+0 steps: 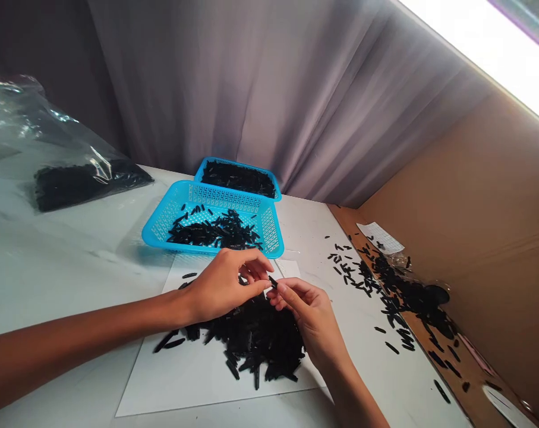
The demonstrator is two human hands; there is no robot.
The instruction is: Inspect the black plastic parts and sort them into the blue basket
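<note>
A small, narrow black piece [273, 283] with a pointed look is held up between my two hands. My right hand [311, 306] pinches its near end between thumb and fingers. My left hand [227, 279] meets the far end with thumb and fingertips closed around it. Whether it is one part or two cannot be made out. Under the hands, a heap of similar black pieces [260, 339] is spread on a white sheet [162, 395]. Just beyond my left hand stands a blue basket [155, 233] with loose black pieces inside.
A second blue basket [278, 191], fuller of black pieces, is behind the first. At left lies a clear plastic bag [73, 139] holding black material. More black pieces [398, 303] are scattered on the right by a cardboard wall [483, 226] and a small paper [380, 238].
</note>
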